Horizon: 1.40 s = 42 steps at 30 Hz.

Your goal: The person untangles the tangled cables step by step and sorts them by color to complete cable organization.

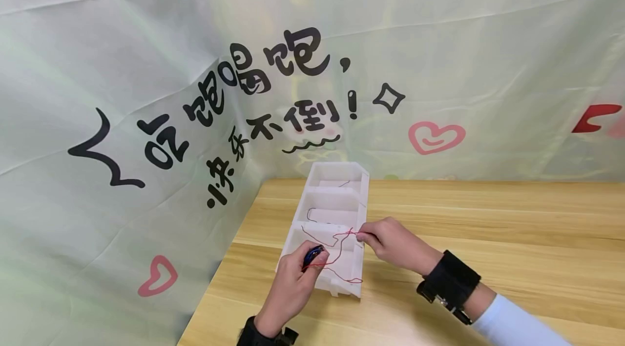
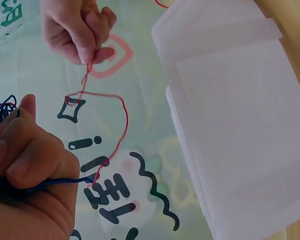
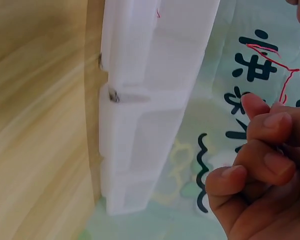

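Through my head camera, I see the white three-compartment bin [image 1: 363, 199] standing on the table [image 1: 512, 216]. Above its nearest compartment, the left hand [image 1: 295, 275] holds a dark blue thread bundle [image 1: 313, 254] inside curled fingers. At the bin's right wall, the right hand [image 1: 394, 243] pinches a red thread [image 2: 126, 116] with closely pressed fingers. I follow this thread from one hand to the other, loosely curved over the nearest compartment. One thin dark thread [image 1: 308, 215] lies in the bin's middle compartment, and a second dark thread [image 1: 344, 183] in its farthest.
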Each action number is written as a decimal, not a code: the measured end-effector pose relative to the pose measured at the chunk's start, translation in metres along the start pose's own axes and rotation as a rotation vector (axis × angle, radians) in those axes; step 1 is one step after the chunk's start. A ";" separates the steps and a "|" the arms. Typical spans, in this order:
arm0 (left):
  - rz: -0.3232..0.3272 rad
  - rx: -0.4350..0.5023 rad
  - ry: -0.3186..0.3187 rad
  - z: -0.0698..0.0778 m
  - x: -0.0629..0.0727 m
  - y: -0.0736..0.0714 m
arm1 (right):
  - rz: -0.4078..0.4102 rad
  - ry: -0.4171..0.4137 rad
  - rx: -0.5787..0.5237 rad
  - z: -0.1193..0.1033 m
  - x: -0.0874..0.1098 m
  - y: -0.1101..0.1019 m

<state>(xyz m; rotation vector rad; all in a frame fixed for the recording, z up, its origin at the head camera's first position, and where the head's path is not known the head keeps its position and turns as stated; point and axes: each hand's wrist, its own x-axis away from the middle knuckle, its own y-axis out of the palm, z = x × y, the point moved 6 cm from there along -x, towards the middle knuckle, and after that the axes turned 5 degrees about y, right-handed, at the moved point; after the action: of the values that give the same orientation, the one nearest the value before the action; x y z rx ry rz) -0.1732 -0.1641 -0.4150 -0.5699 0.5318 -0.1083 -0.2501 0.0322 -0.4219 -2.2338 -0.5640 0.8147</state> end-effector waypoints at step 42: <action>-0.021 0.045 -0.004 0.000 0.002 0.011 | -0.079 0.114 -0.148 -0.013 -0.011 0.028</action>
<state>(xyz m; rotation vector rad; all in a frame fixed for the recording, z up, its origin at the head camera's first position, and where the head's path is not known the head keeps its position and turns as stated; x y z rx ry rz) -0.1718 -0.1547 -0.4217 -0.5317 0.5183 -0.1385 -0.2445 0.0013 -0.4300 -2.3588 -0.6722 0.6194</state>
